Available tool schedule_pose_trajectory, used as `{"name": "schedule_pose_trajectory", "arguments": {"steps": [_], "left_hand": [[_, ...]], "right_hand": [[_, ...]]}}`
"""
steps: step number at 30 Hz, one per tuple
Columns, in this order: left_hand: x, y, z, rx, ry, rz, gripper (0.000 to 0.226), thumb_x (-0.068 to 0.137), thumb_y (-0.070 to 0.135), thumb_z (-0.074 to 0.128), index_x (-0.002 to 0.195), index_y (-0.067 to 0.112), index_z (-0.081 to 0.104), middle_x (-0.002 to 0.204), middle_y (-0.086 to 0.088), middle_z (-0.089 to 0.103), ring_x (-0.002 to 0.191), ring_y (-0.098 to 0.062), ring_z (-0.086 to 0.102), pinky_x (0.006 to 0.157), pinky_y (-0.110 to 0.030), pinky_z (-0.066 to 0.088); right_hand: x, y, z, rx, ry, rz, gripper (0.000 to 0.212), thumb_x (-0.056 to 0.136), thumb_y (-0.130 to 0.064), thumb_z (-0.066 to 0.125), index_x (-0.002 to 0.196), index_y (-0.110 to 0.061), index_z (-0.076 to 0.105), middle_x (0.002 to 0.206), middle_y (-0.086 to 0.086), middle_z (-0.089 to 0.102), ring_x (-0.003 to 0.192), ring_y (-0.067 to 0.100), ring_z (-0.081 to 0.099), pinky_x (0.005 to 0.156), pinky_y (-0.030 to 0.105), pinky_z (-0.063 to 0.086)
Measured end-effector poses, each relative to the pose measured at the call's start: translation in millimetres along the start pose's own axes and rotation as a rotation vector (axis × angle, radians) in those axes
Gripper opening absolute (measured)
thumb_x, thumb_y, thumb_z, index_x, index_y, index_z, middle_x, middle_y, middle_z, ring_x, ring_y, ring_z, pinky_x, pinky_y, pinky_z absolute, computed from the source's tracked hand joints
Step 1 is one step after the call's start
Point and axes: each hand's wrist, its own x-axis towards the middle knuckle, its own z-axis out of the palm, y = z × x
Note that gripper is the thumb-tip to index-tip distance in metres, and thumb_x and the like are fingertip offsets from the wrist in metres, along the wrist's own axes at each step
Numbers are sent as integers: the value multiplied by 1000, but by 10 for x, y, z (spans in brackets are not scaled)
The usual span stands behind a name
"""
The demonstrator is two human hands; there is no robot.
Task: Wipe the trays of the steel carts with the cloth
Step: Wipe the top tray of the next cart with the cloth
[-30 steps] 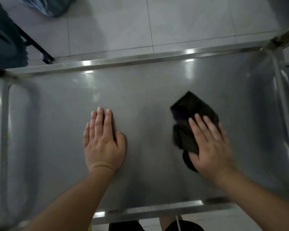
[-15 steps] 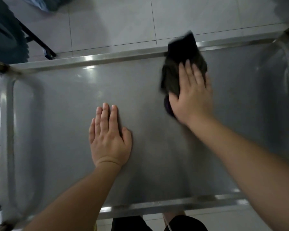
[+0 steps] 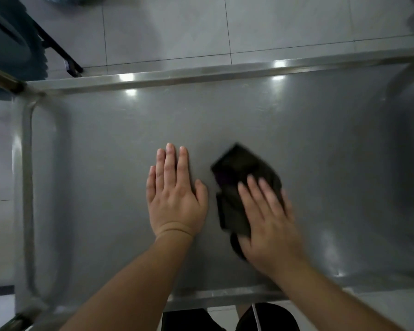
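The steel cart's top tray (image 3: 320, 144) fills the view, a flat grey sheet with a raised rim. A dark folded cloth (image 3: 239, 177) lies on it near the middle. My right hand (image 3: 270, 223) presses flat on the cloth's near part, fingers straight, and its edges are blurred. My left hand (image 3: 175, 194) rests palm down on the bare tray just left of the cloth, fingers together and straight.
The cart's tubular handle (image 3: 26, 187) runs along the left end. Pale floor tiles (image 3: 177, 29) lie beyond the far rim. A dark blue object on a black frame (image 3: 58, 46) stands at the far left.
My right hand has drawn the cloth back from the tray's far rim towards me, to beside my left hand. The left hand has stayed in place.
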Motion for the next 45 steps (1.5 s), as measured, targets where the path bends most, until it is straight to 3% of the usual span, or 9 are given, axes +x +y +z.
{"name": "schedule_pose_trajectory", "arguments": {"steps": [6,10,17,26,32,38,41,43,45], "left_hand": [[13,-6,-1,-15,-27,-4,74,99,39,40,169,22,23,177,-2,15,164,-18,5,132,-37,-2],[5,-7,-2,-27,-36,2,73,100,40,37,169,23,20,178,-1,12,164,-17,2,132,-36,-4],[45,-31,-75,-168,-63,0,73,97,40,26,168,25,24,178,4,11,163,-13,1,130,-32,-8],[81,-246,-456,-449,-242,70,62,105,28,38,167,22,31,178,3,12,163,-11,1,129,-26,-6],[-306,-952,-735,-310,-243,140,60,110,33,45,167,28,29,177,10,14,162,-8,2,128,-30,0],[-957,-1472,-823,-203,-362,137,62,110,40,43,168,34,21,177,14,6,159,0,-11,125,-29,-7],[-1054,-1552,-831,-197,-407,128,61,112,43,37,169,36,17,177,17,2,153,7,-20,124,-29,-7],[-1034,-1559,-850,-204,-417,112,59,112,44,36,168,35,20,177,17,4,157,4,-14,126,-30,-1],[-975,-1540,-886,-220,-431,113,58,111,40,39,167,30,28,177,12,12,162,-5,0,128,-31,6]], "right_hand": [[1892,21,-260,1,62,162,83,91,-53,39,166,-20,24,172,3,23,159,23,19,128,51,11],[2422,-9,-330,3,70,210,78,97,-51,32,167,-23,15,174,0,15,161,21,10,130,49,6],[1289,-319,-153,-12,87,93,78,91,-48,46,162,-21,34,168,2,35,156,23,29,127,52,15],[-1274,-892,133,-7,-156,48,82,94,-50,48,167,-24,20,174,-4,14,160,22,17,125,55,18],[-622,-867,49,19,-111,54,81,89,-42,48,165,-24,27,172,-3,25,159,20,20,125,56,23],[567,-1072,67,26,8,270,80,90,-53,39,165,-26,26,172,-3,25,158,21,21,128,50,10],[503,-988,40,44,-51,196,79,91,-50,38,165,-27,23,172,-4,23,159,19,18,128,49,8],[245,-783,-1,64,-64,111,76,91,-42,39,164,-25,29,170,-2,30,158,20,23,127,51,16],[-136,-509,-32,75,-49,236,73,93,-35,43,164,-22,30,169,1,31,157,23,25,126,54,22]]}}
